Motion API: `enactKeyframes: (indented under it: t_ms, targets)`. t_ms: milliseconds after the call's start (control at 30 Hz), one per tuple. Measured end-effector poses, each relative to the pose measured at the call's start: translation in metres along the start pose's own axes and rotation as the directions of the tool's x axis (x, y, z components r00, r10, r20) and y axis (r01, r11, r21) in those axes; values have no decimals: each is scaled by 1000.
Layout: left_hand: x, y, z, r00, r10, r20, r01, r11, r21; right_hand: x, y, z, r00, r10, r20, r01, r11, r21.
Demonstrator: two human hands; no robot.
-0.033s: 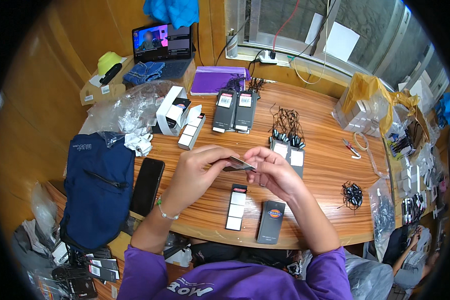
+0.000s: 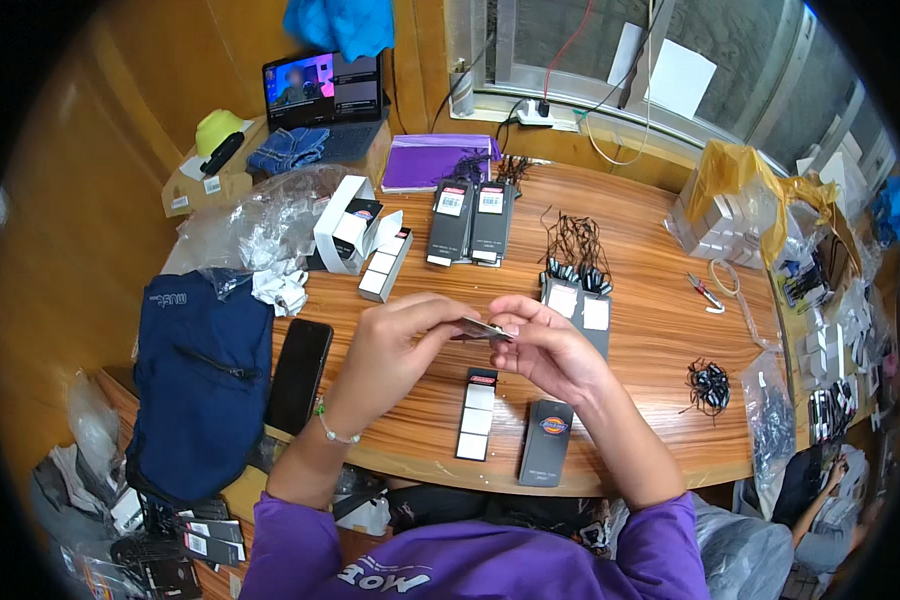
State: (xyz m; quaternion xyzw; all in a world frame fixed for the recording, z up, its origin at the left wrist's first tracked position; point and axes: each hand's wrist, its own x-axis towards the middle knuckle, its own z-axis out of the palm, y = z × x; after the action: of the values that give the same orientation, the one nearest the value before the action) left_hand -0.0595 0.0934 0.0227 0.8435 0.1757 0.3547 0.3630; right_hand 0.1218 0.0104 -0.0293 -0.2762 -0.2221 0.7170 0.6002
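A dark hang tag [image 2: 478,329] is held above the table's middle, tilted so that it shows nearly edge-on. My left hand [image 2: 407,335] pinches its left end between thumb and fingers. At its other end, my right hand [image 2: 542,345] closes thumb and index finger on the edge, the other fingers curled loosely. Below the hands lie a black strip with white stickers [image 2: 477,415] and a dark grey tag stack [image 2: 545,445]. Beyond my right hand are grey tags with black strings [image 2: 595,315], partly covered by the hand.
More grey tags [image 2: 490,225] stand in two stacks near a purple folder [image 2: 435,162]. A white box [image 2: 335,225] and a sticker block [image 2: 385,265] are left of them. A phone [image 2: 300,375], blue bag [image 2: 205,385], snips [image 2: 705,292] and black string bundle [image 2: 708,388] lie around.
The view has shifted slightly. My right fingertips have moved a little at the tag's end, and the tag is tilted slightly differently. Both hands keep their hold.
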Motion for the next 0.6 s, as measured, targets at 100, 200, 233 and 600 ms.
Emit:
enactKeyframes:
  t_ms: [100, 200, 233, 600]
  targets:
    - [-4, 2, 4, 997, 13, 80, -15, 1000, 24, -3, 7, 1, 990, -73, -119, 86, 991, 105]
    - [-7, 1, 11, 990, 45, 135, -52, 998, 47, -6, 11, -2, 983, -112, -143, 136, 977, 166]
    - [-7, 0, 13, 987, 61, 146, -69, 996, 52, -7, 13, -4, 979, -133, -157, 161, 971, 178]
    - [-2, -2, 14, 986, 19, 163, -30, 998, 63, -17, -16, -7, 940, -257, -223, 308, 921, 237]
